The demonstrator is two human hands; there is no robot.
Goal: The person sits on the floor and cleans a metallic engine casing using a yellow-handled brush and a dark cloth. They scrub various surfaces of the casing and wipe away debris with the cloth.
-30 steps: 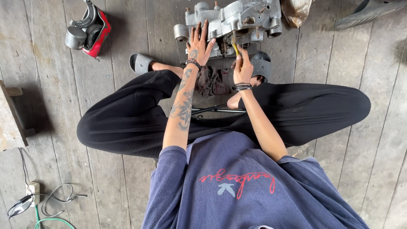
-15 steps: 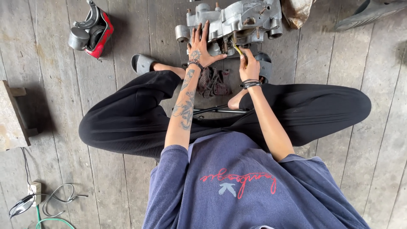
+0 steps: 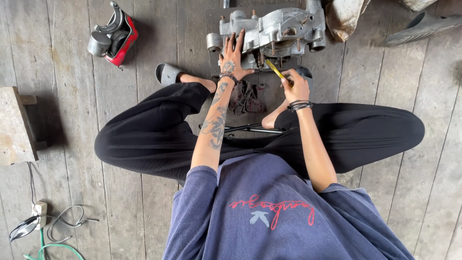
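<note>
The grey metal engine casing (image 3: 274,31) lies on the plank floor (image 3: 414,86) at twelve o'clock, ahead of the crossed legs. The left hand (image 3: 232,58) rests flat on its near edge, fingers spread — gripping nothing. At one o'clock the right hand (image 3: 297,86) is closed around a yellow-handled tool (image 3: 275,70), tip angled toward the casing.
</note>
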